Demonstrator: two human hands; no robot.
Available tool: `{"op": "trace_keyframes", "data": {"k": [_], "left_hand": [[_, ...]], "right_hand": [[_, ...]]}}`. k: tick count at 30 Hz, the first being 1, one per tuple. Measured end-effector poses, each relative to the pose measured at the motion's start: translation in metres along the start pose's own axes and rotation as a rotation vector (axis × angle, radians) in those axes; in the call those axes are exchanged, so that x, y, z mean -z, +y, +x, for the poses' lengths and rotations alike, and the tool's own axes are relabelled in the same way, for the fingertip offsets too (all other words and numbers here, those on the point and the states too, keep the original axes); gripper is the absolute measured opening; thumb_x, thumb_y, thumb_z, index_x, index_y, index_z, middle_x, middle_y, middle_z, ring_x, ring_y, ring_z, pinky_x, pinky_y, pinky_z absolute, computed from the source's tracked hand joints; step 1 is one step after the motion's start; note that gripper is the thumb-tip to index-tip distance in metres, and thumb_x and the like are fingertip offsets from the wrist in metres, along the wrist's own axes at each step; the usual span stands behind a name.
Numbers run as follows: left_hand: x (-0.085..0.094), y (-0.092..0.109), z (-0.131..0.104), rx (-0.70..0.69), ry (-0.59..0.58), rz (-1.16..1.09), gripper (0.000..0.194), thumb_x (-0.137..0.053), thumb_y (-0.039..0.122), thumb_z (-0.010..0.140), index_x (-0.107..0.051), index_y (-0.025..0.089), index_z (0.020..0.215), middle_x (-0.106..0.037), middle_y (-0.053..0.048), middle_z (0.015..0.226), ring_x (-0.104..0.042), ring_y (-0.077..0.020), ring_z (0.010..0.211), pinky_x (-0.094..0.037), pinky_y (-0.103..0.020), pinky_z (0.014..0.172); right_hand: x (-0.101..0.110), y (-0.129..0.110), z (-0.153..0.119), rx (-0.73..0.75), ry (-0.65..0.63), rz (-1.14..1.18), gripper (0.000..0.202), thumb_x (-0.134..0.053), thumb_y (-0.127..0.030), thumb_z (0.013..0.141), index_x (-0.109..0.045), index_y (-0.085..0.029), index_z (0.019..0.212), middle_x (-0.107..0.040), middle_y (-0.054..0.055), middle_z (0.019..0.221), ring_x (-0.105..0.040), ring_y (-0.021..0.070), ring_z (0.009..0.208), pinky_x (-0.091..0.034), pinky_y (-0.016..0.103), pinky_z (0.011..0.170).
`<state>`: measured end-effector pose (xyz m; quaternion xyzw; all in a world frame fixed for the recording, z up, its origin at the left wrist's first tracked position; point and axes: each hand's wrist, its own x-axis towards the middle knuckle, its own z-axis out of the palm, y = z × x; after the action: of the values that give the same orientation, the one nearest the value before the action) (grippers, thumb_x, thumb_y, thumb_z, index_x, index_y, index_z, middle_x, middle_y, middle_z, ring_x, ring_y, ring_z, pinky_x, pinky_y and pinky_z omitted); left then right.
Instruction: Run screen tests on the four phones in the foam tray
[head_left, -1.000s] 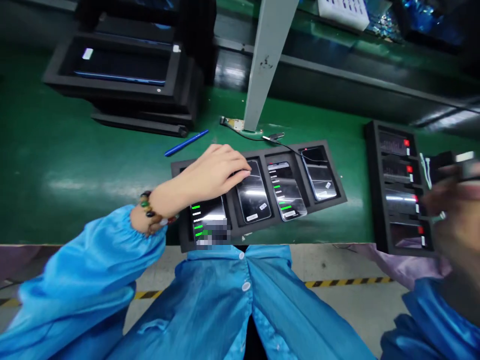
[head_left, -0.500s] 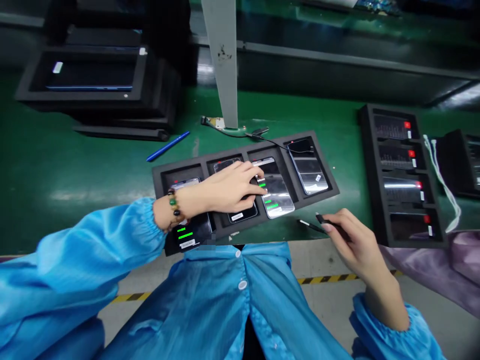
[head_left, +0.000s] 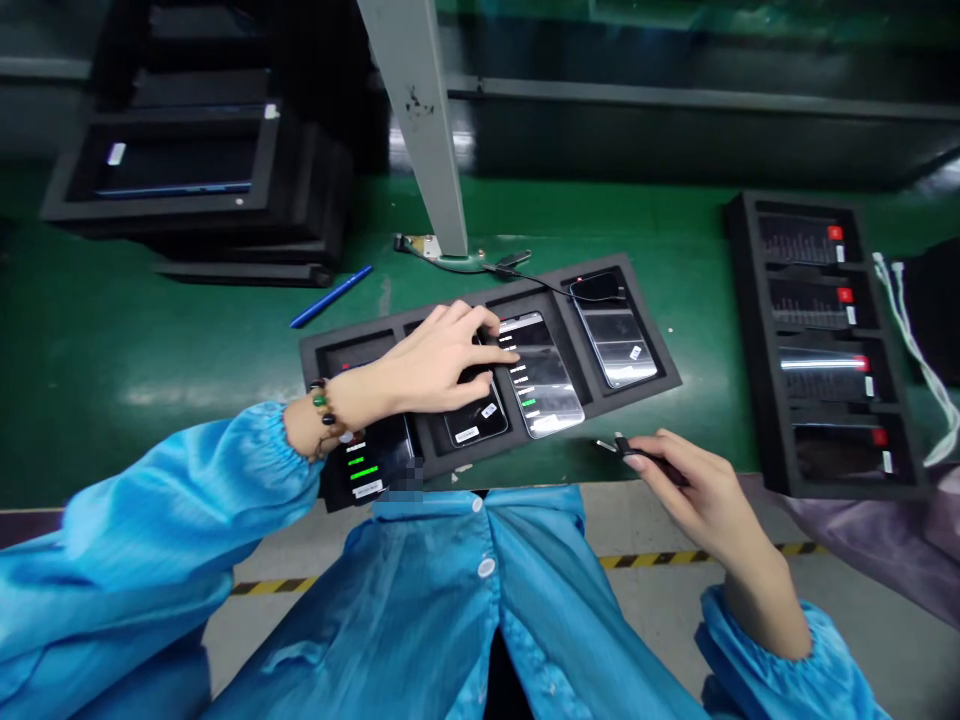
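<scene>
Several phones lie in a black foam tray (head_left: pixel 442 462) at the table's near edge. My left hand (head_left: pixel 442 362) is spread over the tray, its index fingertip at the lit screen of the third phone (head_left: pixel 547 385), which shows a list with one green line. Under that hand is the second phone (head_left: pixel 480 420), partly hidden. At the left end, the first phone (head_left: pixel 379 450) shows green lines. The rightmost phone (head_left: pixel 616 340) has a thin black cable (head_left: pixel 547 285) at its top. My right hand (head_left: pixel 686 485) pinches a black cable plug (head_left: pixel 624 445) right of the tray.
Stacked black trays (head_left: pixel 289 190) stand at the back left, near a blue pen (head_left: pixel 330 297). A metal post (head_left: pixel 427 130) rises behind the tray. Another tray (head_left: pixel 757 350) with phones, a white cable (head_left: pixel 911 340) and purple cloth (head_left: pixel 870 540) are at the right.
My left index finger has moved up and left on the third phone, where fewer lines are green now. My right hand, with the plug, has shifted slightly left.
</scene>
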<state>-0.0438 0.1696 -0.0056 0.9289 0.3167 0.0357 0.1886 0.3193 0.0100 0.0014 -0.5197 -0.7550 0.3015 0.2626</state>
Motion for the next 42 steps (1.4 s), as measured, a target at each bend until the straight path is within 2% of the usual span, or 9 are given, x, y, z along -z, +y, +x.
{"op": "trace_keyframes", "data": {"k": [6,9,12,18,24,30,34,39,42], "left_hand": [[-0.003,-0.006,0.005,0.063,0.019,0.027,0.049,-0.054,0.04,0.104,-0.074,0.03,0.148,-0.058,-0.015,0.143,-0.053,-0.0347,0.12,-0.045,-0.056,0.103],[-0.001,-0.01,0.009,0.1,0.067,0.007,0.049,-0.052,0.041,0.105,-0.073,0.03,0.148,-0.06,-0.014,0.139,-0.053,-0.0335,0.116,-0.046,-0.054,0.1],[0.004,-0.019,0.017,0.105,0.105,0.012,0.05,-0.047,0.044,0.108,-0.074,0.027,0.147,-0.064,-0.014,0.134,-0.054,-0.0329,0.114,-0.045,-0.054,0.1],[0.006,-0.029,0.043,0.123,0.041,-0.016,0.051,-0.043,0.043,0.111,-0.074,0.019,0.143,-0.075,-0.014,0.13,-0.056,-0.0328,0.113,-0.042,-0.054,0.104],[0.005,-0.027,0.057,0.124,-0.02,0.005,0.054,-0.047,0.048,0.107,-0.078,0.014,0.136,-0.078,-0.015,0.124,-0.054,-0.0338,0.112,-0.04,-0.056,0.107],[0.003,-0.03,0.059,0.145,-0.018,-0.034,0.054,-0.047,0.046,0.105,-0.079,0.014,0.136,-0.078,-0.015,0.125,-0.054,-0.0332,0.11,-0.039,-0.057,0.106],[0.002,-0.03,0.058,0.159,-0.013,-0.06,0.053,-0.048,0.045,0.104,-0.08,0.016,0.135,-0.077,-0.014,0.121,-0.054,-0.0332,0.11,-0.038,-0.057,0.107],[-0.002,-0.033,0.06,0.161,-0.017,-0.104,0.055,-0.054,0.046,0.101,-0.079,0.013,0.137,-0.074,-0.015,0.115,-0.055,-0.034,0.111,-0.04,-0.056,0.106],[-0.003,-0.033,0.061,0.155,-0.02,-0.126,0.054,-0.053,0.049,0.103,-0.08,0.014,0.135,-0.073,-0.014,0.114,-0.056,-0.0329,0.111,-0.04,-0.054,0.107]], "right_hand": [[-0.003,0.005,-0.003,-0.031,-0.039,0.002,0.012,-0.066,-0.022,0.109,-0.072,-0.024,0.119,-0.07,0.001,0.086,-0.064,0.0139,0.069,-0.05,0.027,0.064],[-0.005,0.007,-0.003,-0.052,-0.035,0.015,0.012,-0.066,-0.025,0.109,-0.073,-0.024,0.118,-0.074,0.003,0.089,-0.069,0.0159,0.073,-0.052,0.028,0.064],[-0.013,0.009,0.0,-0.065,-0.084,0.054,0.014,-0.065,-0.03,0.11,-0.076,-0.024,0.117,-0.078,0.004,0.092,-0.071,0.0164,0.074,-0.054,0.028,0.064],[-0.036,0.015,0.015,0.031,-0.225,0.099,0.023,-0.064,-0.038,0.112,-0.08,-0.022,0.115,-0.078,0.003,0.089,-0.072,0.0145,0.07,-0.055,0.028,0.066],[-0.045,0.026,0.027,0.119,-0.17,0.034,0.026,-0.062,-0.039,0.113,-0.081,-0.022,0.119,-0.08,0.004,0.091,-0.074,0.0166,0.075,-0.056,0.03,0.069],[-0.047,0.031,0.029,0.135,-0.199,0.039,0.026,-0.061,-0.037,0.114,-0.082,-0.022,0.12,-0.081,0.004,0.093,-0.075,0.017,0.079,-0.055,0.03,0.07],[-0.048,0.031,0.032,0.127,-0.194,0.035,0.028,-0.061,-0.039,0.114,-0.082,-0.022,0.119,-0.082,0.006,0.096,-0.076,0.0176,0.081,-0.056,0.031,0.071],[-0.056,0.03,0.032,0.09,-0.14,0.049,0.029,-0.062,-0.042,0.113,-0.083,-0.023,0.116,-0.08,0.004,0.09,-0.074,0.0168,0.075,-0.057,0.03,0.07],[-0.051,0.025,0.026,0.053,-0.11,0.021,0.03,-0.062,-0.044,0.113,-0.083,-0.023,0.112,-0.079,0.004,0.087,-0.072,0.0169,0.072,-0.056,0.031,0.068]]}}
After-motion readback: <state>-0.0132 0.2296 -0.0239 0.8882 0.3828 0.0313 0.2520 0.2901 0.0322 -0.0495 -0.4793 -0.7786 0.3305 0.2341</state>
